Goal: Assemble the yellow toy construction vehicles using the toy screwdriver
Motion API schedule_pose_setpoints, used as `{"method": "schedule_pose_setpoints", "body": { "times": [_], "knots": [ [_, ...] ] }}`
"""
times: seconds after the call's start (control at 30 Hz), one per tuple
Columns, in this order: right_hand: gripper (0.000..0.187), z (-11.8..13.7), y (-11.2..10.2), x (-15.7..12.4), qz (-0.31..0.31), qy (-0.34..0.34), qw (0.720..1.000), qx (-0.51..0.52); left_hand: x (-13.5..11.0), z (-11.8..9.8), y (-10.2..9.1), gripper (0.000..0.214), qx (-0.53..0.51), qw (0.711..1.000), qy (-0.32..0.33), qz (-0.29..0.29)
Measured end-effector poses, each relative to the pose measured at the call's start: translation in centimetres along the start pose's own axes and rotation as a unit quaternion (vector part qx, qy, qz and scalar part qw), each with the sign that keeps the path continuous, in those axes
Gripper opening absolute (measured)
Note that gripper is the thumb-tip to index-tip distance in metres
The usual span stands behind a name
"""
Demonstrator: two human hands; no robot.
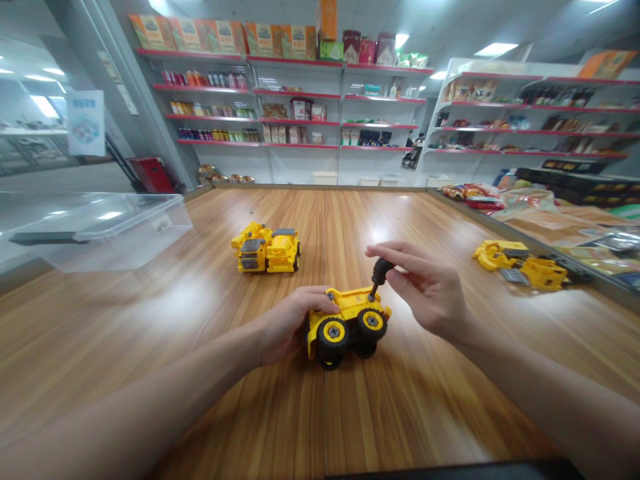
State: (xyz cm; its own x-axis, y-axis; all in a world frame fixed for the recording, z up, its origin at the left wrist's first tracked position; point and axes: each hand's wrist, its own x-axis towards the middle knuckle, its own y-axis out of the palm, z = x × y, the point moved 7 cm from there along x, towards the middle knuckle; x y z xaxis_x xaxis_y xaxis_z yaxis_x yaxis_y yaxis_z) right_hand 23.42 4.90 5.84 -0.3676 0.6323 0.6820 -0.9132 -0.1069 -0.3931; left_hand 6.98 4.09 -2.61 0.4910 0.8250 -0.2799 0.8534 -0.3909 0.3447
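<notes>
In the head view, a person's two bare hands work at the middle of a long wooden table [150, 373]. A yellow toy truck [345, 319] with black wheels stands on the table directly in front of the person, between the hands. Its near wheels face the person, each with a screw head at the hub.

The left hand [290, 327] comes in from the left and cups the truck's left end, with the fingers [320, 293] curved over its top edge in a firm hold. The right hand [425, 290] is raised at the right. Its thumb and fingers [395, 252] are clenched in a pinch around the black handle of a small screwdriver [381, 270]. The screwdriver's shaft points down and slightly left, its tip meeting the top of the truck.

Farther off on the table, left of centre, stands a second yellow toy vehicle [266, 248]. A third yellow toy vehicle [520, 267] lies at the right, beside a raised tray edge and heaps of packaged goods [520, 207]. A clear plastic storage box [100, 230] sits at the left edge of the table. A tiny item [251, 211] lies on the far tabletop, too small to identify. Beyond the table, red-edged white shelves [295, 120] hold boxes, bottles and packets.
</notes>
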Motion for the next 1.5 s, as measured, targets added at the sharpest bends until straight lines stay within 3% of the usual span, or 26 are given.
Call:
{"method": "schedule_pose_setpoints", "body": {
  "times": [0.67, 0.83, 1.23, 1.4, 1.5],
  "knots": [
    [0.030, 0.03, -0.11, 0.07, -0.005, 0.004, 0.999, -0.053, -0.09, -0.14, 0.04, 0.013, 0.006, 1.000, 0.003, -0.020],
    [0.039, 0.08, 0.45, -0.08, 0.039, 0.001, 0.999, -0.015, -0.10, -0.01, 0.16, 0.017, 0.006, 1.000, -0.004, -0.009],
    [0.034, 0.18, 0.19, 0.08, 0.021, -0.001, 0.997, -0.069, -0.15, -0.11, 0.20, 0.017, 0.025, 1.000, 0.000, -0.016],
    [0.038, 0.34, 0.50, 0.04, 0.046, -0.012, 0.998, -0.041, -0.17, -0.05, 0.31, 0.016, 0.022, 1.000, -0.005, -0.014],
    [0.033, 0.28, 0.19, 0.04, 0.024, -0.009, 0.997, -0.070, -0.19, -0.16, 0.51, 0.016, 0.020, 1.000, 0.001, -0.004]
  ]
}}
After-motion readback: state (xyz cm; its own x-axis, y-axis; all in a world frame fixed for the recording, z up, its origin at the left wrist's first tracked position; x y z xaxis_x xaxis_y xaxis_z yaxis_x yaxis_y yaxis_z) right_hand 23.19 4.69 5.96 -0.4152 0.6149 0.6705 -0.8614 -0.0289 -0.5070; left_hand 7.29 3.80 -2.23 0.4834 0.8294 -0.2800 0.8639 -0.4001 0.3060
